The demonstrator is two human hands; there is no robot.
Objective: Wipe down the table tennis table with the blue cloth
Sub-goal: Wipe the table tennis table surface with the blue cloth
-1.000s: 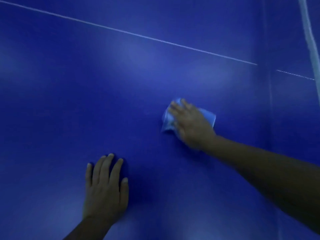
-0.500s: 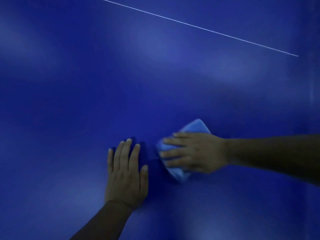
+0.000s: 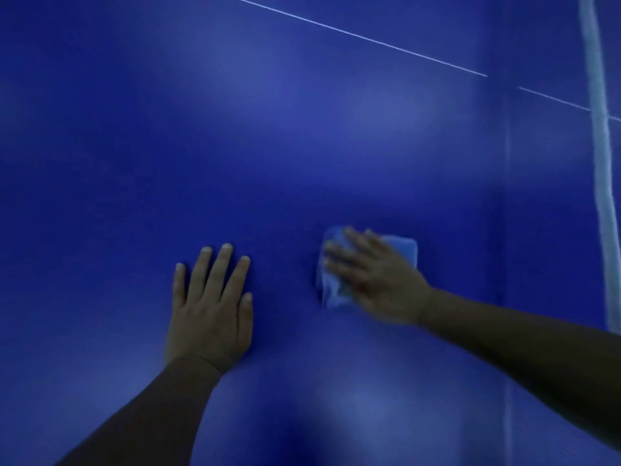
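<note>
Mid-wipe: your right hand (image 3: 376, 277) presses the cloth (image 3: 405, 248) flat-fingered, left hand (image 3: 210, 307) lies open on the counter (image 3: 268, 129); next, sweep onto unwiped surface.

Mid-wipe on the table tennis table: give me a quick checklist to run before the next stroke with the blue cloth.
1. Right hand pressed flat on the blue cloth: ok.
2. Cloth in contact with the table: ok.
3. Cloth spread out rather than bunched: cannot tell, blurred and mostly under the hand.
4. Left hand resting flat on the table, apart from the cloth: ok.
5. Stroke path free of objects: ok, only the thin white line and the wide white band show.
6. Surface already clean: cannot tell.
</note>
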